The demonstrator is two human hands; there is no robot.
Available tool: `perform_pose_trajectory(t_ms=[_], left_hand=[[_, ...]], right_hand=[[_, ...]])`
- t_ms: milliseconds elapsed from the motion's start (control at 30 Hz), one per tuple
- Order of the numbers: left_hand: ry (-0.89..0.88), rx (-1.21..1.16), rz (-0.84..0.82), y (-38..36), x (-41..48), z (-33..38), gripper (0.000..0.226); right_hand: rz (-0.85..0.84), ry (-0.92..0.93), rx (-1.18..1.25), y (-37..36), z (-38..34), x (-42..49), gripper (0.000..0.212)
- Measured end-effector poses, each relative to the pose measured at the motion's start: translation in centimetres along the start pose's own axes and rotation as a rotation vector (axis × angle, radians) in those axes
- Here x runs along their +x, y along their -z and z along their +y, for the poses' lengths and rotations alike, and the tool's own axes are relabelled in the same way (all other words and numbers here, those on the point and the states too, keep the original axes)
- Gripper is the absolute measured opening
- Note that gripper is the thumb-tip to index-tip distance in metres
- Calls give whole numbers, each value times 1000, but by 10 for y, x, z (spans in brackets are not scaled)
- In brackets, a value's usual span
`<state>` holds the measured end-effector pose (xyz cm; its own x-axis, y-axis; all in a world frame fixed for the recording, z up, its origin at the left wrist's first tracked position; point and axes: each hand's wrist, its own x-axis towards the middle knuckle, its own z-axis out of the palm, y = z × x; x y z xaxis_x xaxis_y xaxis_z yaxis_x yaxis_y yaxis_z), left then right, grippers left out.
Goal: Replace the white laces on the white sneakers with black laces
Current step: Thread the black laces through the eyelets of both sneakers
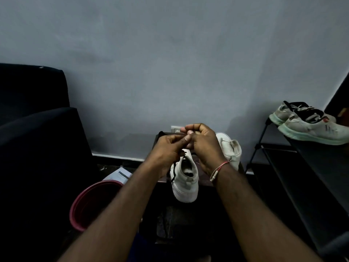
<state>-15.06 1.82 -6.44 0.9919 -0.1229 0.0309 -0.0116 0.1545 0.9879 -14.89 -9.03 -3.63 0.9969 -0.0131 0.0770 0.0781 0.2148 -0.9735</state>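
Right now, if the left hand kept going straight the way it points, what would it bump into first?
Most likely the right hand, which looks to touch the fingertips of the left hand above the white sneaker. The left hand pinches a black lace. Depth is unclear.

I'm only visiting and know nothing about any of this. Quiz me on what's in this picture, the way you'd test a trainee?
1. True or false: the black lace dangles beneath the left hand.
2. The worn pair of sneakers sits: A on the black rack, B in a bucket, C on a sofa.
3. Which wrist wears the thread band?
Key: 1 true; 2 A; 3 the right.
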Motion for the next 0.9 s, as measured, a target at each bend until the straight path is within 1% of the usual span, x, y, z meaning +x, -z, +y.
perform_pose_trajectory(t_ms=[67,133,167,200,233,267,300,367,400,433,500,567,600,700,800,833,900], left_hand=[[49,69,-3,3,0,-4,14],[53,58,26,3,-3,-4,19],[47,31,50,2,-5,-2,19],[27,56,91,4,-4,-2,17],[-1,137,147,6,-3,-2,15],[-42,255,206,11,-1,-5,13],[-74,361,260,14,1,-8,11],[-80,515,331,19,5,-18,9],[-69,583,342,17,6,-22,8],[-58,645,349,15,7,-28,7],[-45,748,364,8,7,-36,5],[-32,822,381,0,5,-42,7],[-36,859,383,-4,4,-45,8],[-122,882,398,-13,4,-53,11],[-158,849,426,-16,6,-57,13],[-161,851,431,-16,7,-58,13],[-159,864,435,-17,7,-58,11]], right_hand=[[-48,-64,36,4,5,1,20],[-92,-122,101,7,8,0,18],[-95,-135,113,9,10,1,14],[-77,-130,92,12,14,4,10],[-40,-97,-4,17,20,9,7],[-1,-41,-180,25,28,15,6],[13,11,-407,33,36,19,6],[-56,38,-829,43,51,22,18],[-92,31,-952,45,57,21,21],[-103,35,-1009,47,62,19,19],[-73,103,-1041,48,72,16,14],[-13,144,-968,50,81,15,17],[28,141,-879,52,84,14,18],[180,73,-509,52,93,9,14],[273,-20,-189,46,99,5,19],[286,-38,-127,44,101,5,19],[295,-51,-87,43,105,6,19]])
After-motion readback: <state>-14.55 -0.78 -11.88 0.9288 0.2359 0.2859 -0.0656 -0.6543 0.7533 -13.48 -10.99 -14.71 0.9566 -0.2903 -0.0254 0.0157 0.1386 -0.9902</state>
